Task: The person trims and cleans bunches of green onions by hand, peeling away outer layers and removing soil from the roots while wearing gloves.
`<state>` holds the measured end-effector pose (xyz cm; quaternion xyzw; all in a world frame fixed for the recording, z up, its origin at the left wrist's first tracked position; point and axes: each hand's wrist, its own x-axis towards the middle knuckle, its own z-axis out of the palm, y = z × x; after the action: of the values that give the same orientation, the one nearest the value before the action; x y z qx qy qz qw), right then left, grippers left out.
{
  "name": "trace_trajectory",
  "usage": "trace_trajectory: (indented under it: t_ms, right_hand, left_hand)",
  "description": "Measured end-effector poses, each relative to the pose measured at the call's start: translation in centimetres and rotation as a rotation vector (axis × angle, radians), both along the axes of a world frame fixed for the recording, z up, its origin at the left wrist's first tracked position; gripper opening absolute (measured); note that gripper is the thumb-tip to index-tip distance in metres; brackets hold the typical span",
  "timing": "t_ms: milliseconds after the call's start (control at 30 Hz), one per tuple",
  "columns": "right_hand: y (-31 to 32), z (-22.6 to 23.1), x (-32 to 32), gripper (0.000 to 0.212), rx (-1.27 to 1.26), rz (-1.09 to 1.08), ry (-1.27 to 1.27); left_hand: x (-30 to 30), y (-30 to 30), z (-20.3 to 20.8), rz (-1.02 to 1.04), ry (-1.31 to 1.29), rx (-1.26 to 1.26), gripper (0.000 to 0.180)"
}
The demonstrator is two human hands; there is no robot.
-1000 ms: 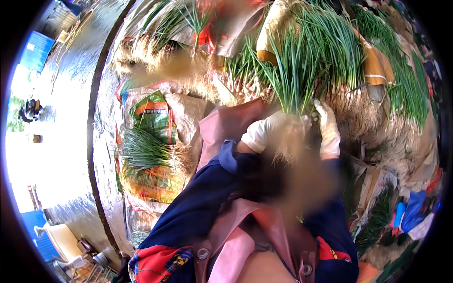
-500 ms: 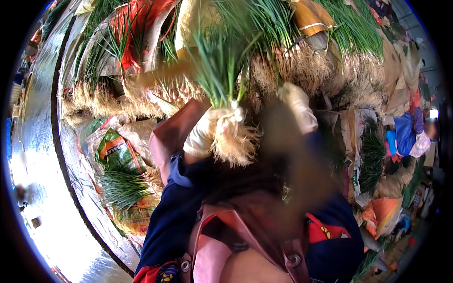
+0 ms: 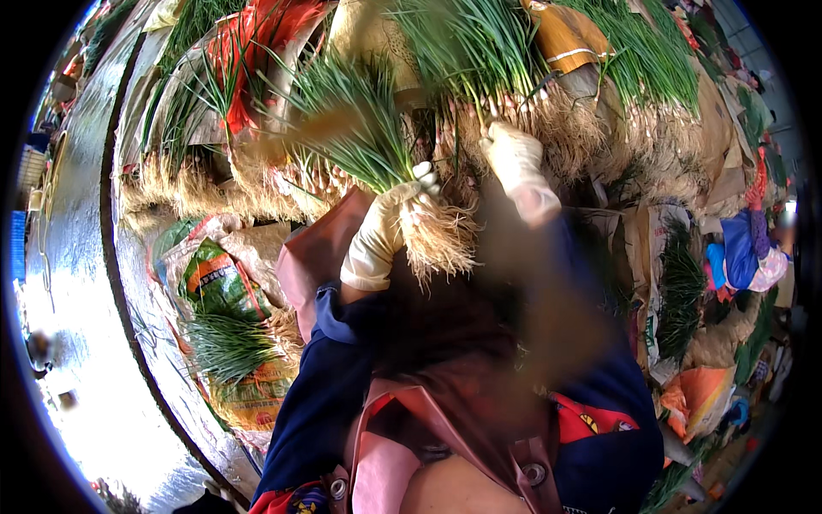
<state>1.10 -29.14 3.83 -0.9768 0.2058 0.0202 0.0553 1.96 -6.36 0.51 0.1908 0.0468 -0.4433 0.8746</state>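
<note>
My left hand [image 3: 377,236], in a pale glove, is closed round a bunch of spring onions [image 3: 437,236]. Its pale, stringy roots hang toward me, and the green leaves slant up to the left. Ahead, my gloved right hand [image 3: 514,164] reaches to the root end of a heap of spring onions [image 3: 479,51]. The fingers of that hand are pinched at a single spring onion stalk [image 3: 473,96] along the heap's edge. A blurred brown smear covers part of my right forearm.
More spring onions [image 3: 655,77] lie in a row across the far side, roots toward me. At left, a smaller bunch [image 3: 227,343] rests on printed sacks [image 3: 248,394], beside a wet, shiny floor [image 3: 86,343]. A person in blue and purple [image 3: 745,244] is at far right.
My right hand has moved forward and left to the heap's stalks. The bunch in my left hand has tipped, its leaves now leaning left, and that hand has shifted slightly right and up.
</note>
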Motion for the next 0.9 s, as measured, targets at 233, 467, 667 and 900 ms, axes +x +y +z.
trace_trajectory:
  t_ms: [233,467,667,900]
  right_hand:
    - [5.9,2.6,-7.8,0.011,0.193,0.482,-0.340]
    - [1.5,3.0,-3.6,0.034,0.285,0.403,-0.464]
    - [3.6,-4.1,-2.5,0.023,1.607,0.324,-0.192]
    - [-1.7,-4.7,1.2,0.040,1.447,-0.292,-0.524]
  left_hand:
    - [0.0,-1.6,0.9,-0.175,0.069,0.290,0.027]
    - [-0.3,-1.4,2.6,-0.250,0.077,0.218,0.025]
    - [-0.7,-0.7,1.4,-0.166,0.169,0.190,0.021]
    - [-0.6,-0.5,0.4,-0.300,0.148,0.035,0.023]
